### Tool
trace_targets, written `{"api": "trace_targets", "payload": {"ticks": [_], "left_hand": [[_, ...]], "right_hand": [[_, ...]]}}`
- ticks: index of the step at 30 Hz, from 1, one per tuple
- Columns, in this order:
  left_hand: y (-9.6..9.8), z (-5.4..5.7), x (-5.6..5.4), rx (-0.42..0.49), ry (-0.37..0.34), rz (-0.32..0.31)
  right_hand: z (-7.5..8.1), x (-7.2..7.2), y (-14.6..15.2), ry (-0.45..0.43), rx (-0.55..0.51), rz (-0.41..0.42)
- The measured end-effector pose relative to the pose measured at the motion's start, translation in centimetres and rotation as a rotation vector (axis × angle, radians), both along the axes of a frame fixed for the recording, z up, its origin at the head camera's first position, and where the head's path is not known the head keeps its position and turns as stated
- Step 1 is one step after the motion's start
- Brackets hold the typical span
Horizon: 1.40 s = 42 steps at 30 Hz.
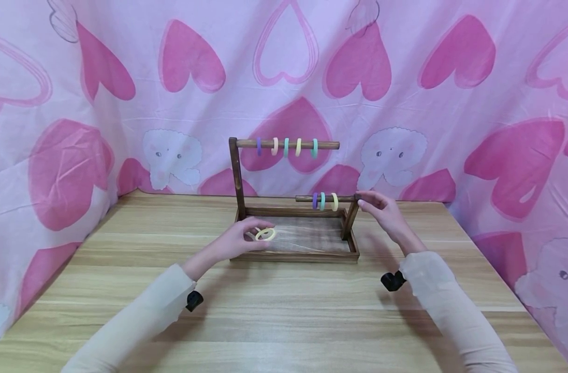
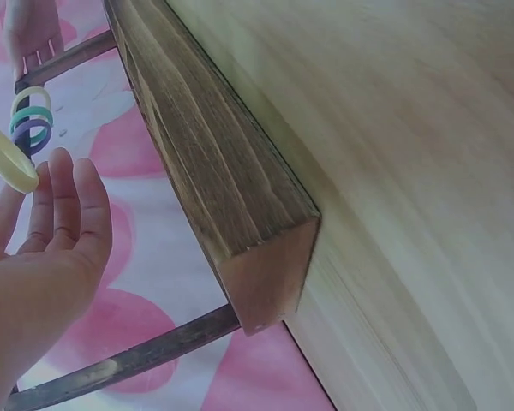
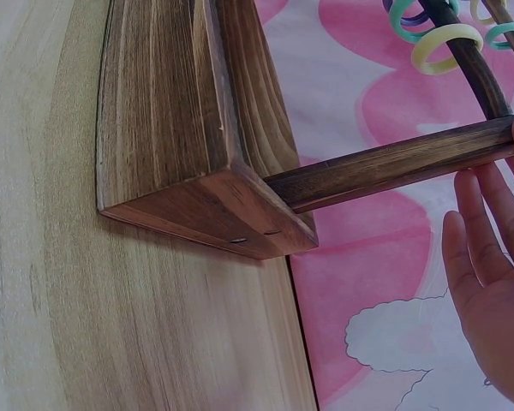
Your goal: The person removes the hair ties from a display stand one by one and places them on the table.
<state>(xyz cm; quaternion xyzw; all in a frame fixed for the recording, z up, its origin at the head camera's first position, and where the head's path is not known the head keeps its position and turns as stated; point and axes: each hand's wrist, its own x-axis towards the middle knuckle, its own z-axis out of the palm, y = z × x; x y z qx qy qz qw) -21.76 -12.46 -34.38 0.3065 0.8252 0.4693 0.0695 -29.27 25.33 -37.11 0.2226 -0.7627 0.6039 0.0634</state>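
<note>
A dark wooden rack (image 1: 293,256) with a tray base stands on the table. Above the left part of its tray, my left hand (image 1: 237,240) pinches a pale yellow ring (image 2: 11,163) between thumb and fingers. Several pastel rings (image 1: 286,148) hang on the upper bar (image 1: 328,145). On the shorter lower bar (image 1: 304,198) hang a purple ring (image 1: 315,201), a mint green ring (image 1: 322,201) and another yellow ring (image 3: 446,49). My right hand (image 1: 381,212) holds the top of the short right post (image 3: 394,164), thumb in front and fingers behind.
The rack stands near the back of the wood-grain table (image 1: 284,311). Behind and beside the table hangs a pink cloth (image 1: 405,114) printed with hearts and cartoon faces. A black wrist device (image 1: 194,300) shows below the left sleeve, another (image 1: 393,281) by the right.
</note>
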Motion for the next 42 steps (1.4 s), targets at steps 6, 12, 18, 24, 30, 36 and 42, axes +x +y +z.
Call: {"api": "trace_targets", "payload": {"ticks": [6, 12, 18, 24, 30, 36, 42], "left_hand": [[-0.8, -0.3, 0.8, -0.008, 0.004, -0.003], [-1.9, -2.5, 0.0, -0.002, 0.000, -0.004], [-3.0, -3.0, 0.5, -0.020, 0.042, -0.001], [-3.9, -3.7, 1.5, -0.041, 0.023, 0.012], [-4.1, -4.4, 2.2, -0.070, 0.031, 0.006], [-4.6, -5.2, 2.8, -0.110, 0.038, 0.002], [-5.4, -5.7, 3.1, -0.135, 0.053, 0.011]], "right_hand": [[1.3, 1.2, -0.8, -0.018, 0.050, -0.054], [1.4, 1.3, -0.8, -0.039, 0.053, -0.072], [1.4, 1.4, -0.8, -0.040, 0.066, -0.082], [1.3, 1.3, -0.7, -0.045, 0.080, -0.082], [1.3, 1.3, -0.7, -0.057, 0.083, -0.092], [1.2, 1.4, -0.8, -0.064, 0.075, -0.092], [1.3, 1.3, -0.7, -0.055, 0.078, -0.088]]}}
